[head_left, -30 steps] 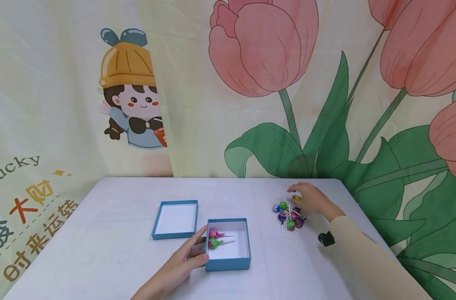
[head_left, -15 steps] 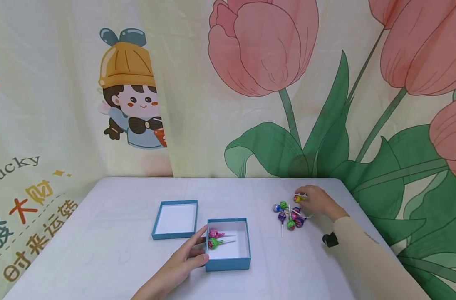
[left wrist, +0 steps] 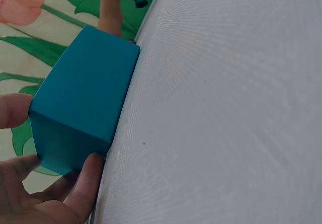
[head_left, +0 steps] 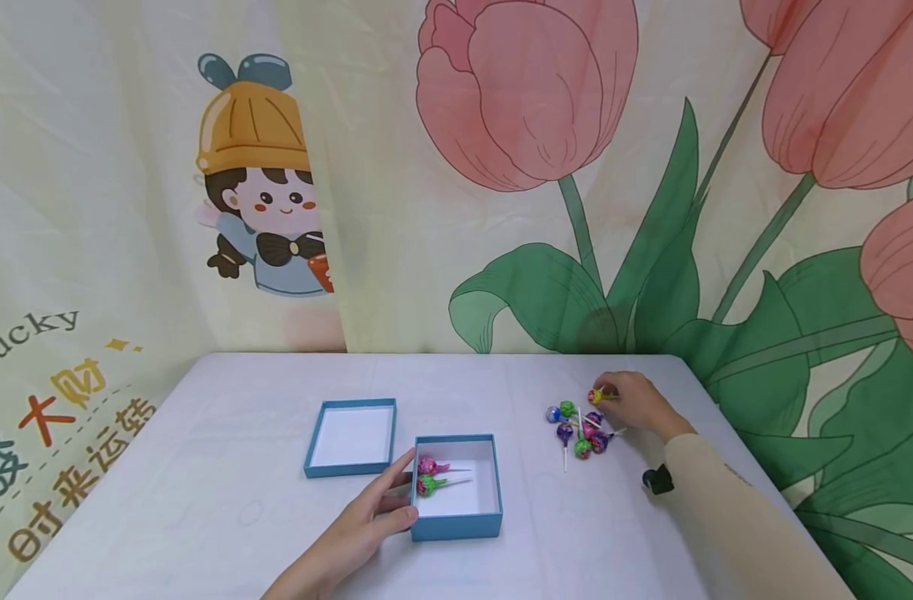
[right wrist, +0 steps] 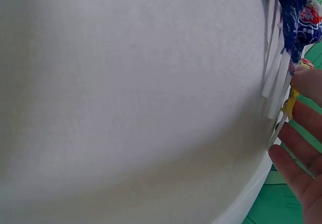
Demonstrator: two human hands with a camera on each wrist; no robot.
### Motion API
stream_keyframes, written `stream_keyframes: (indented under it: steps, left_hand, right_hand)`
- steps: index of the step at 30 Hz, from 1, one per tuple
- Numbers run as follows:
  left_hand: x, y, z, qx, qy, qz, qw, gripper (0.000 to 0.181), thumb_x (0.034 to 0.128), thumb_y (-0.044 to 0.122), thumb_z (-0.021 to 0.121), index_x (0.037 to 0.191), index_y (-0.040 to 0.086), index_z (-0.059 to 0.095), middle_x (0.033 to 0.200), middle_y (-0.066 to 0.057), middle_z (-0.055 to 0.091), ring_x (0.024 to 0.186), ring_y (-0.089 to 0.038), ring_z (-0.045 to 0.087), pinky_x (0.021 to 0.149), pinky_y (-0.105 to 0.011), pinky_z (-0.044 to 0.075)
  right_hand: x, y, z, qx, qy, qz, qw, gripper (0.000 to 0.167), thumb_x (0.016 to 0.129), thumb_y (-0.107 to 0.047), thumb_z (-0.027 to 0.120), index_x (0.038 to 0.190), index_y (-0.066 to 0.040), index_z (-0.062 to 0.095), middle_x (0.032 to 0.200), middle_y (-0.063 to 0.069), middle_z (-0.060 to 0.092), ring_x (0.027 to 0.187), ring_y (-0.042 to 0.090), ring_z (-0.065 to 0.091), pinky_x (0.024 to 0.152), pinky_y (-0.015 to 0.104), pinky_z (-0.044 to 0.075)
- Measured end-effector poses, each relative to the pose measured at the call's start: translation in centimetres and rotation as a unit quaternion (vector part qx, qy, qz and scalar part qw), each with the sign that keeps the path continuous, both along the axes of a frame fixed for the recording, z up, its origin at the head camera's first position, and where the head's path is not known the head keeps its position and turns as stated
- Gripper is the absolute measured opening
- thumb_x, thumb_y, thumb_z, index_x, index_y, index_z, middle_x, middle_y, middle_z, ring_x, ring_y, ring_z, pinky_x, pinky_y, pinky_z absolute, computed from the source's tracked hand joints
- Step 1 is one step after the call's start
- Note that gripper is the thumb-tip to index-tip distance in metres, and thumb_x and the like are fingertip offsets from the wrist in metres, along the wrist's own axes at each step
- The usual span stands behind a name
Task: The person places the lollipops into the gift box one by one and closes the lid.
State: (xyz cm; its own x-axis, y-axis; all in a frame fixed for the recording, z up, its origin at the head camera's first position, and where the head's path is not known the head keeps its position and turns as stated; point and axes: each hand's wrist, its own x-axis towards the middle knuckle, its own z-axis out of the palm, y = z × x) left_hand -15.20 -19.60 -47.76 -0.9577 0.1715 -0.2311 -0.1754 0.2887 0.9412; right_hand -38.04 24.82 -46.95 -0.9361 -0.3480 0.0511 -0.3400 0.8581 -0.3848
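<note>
An open teal box [head_left: 456, 528] with a white inside stands at front centre, a pink lollipop [head_left: 431, 467] and a green lollipop [head_left: 429, 485] lying in its left part. My left hand [head_left: 355, 533] rests its spread fingers and thumb against the box's left side, which the left wrist view also shows on the box [left wrist: 85, 88]. At the right, my right hand [head_left: 640, 403] pinches a yellow lollipop [head_left: 595, 395] at the back of a lollipop pile [head_left: 582, 448]. In the right wrist view the yellow wrapper [right wrist: 290, 102] shows between thumb and fingers.
A shallow teal-rimmed lid [head_left: 350, 473] lies left of the box, its white inside facing up. The white-covered table [head_left: 202, 467] ends at a printed curtain [head_left: 381, 167]. Purple-wrapped lollipops [right wrist: 297, 17] lie close to the right hand.
The right hand has moved slightly right and closed its thumb and fingers on the yellow lollipop. The left hand and the box have stayed in place.
</note>
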Motion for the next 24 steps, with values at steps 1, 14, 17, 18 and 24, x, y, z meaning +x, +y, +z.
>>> stream_keyframes:
  steps: [1,14,17,18,24]
  left_hand:
    - [0.0,0.0,0.0,0.0,0.001,-0.001,1.0,0.077,0.1033,0.035,0.07,0.169,0.033,0.03,0.164,-0.024,0.04,0.136,-0.037,0.053,0.1,-0.075,0.047]
    - [0.1,0.1,0.2,-0.004,0.008,-0.003,1.0,0.078,0.1028,0.035,0.071,0.169,0.031,0.03,0.163,-0.025,0.04,0.134,-0.036,0.054,0.1,-0.072,0.049]
    - [0.1,0.0,0.2,-0.003,0.009,-0.004,0.9999,0.078,0.103,0.034,0.07,0.169,0.031,0.03,0.163,-0.025,0.04,0.134,-0.036,0.054,0.1,-0.072,0.048]
    - [0.1,0.0,0.2,-0.003,0.009,-0.005,0.9999,0.078,0.103,0.034,0.07,0.169,0.032,0.03,0.163,-0.025,0.04,0.134,-0.036,0.054,0.1,-0.072,0.048]
    - [0.1,0.0,0.2,-0.004,0.006,-0.002,1.0,0.077,0.1029,0.035,0.071,0.169,0.033,0.03,0.164,-0.024,0.04,0.135,-0.036,0.054,0.1,-0.073,0.048]
  right_hand:
    - [0.0,-0.1,0.0,-0.001,0.0,-0.003,1.0,0.021,0.099,-0.017,0.077,0.118,-0.01,0.074,0.113,0.01,0.074,0.109,0.03,0.067,0.098,0.052,0.057]
    - [0.4,-0.5,0.6,0.012,0.003,0.007,0.9999,0.023,0.099,-0.018,0.077,0.121,-0.011,0.076,0.103,0.005,0.074,0.099,0.025,0.067,0.093,0.051,0.058]
    - [0.5,-0.6,0.7,0.015,0.004,0.008,0.9999,0.022,0.099,-0.018,0.078,0.119,-0.011,0.077,0.102,0.005,0.074,0.098,0.025,0.067,0.092,0.05,0.058]
    - [0.5,-0.6,0.7,0.015,0.005,0.008,0.9998,0.022,0.099,-0.018,0.078,0.119,-0.011,0.077,0.102,0.005,0.074,0.098,0.025,0.067,0.092,0.05,0.058]
    - [0.6,-1.0,1.2,0.013,0.012,0.005,0.9998,0.019,0.099,-0.021,0.079,0.115,-0.012,0.077,0.101,0.003,0.073,0.095,0.023,0.066,0.088,0.046,0.06]
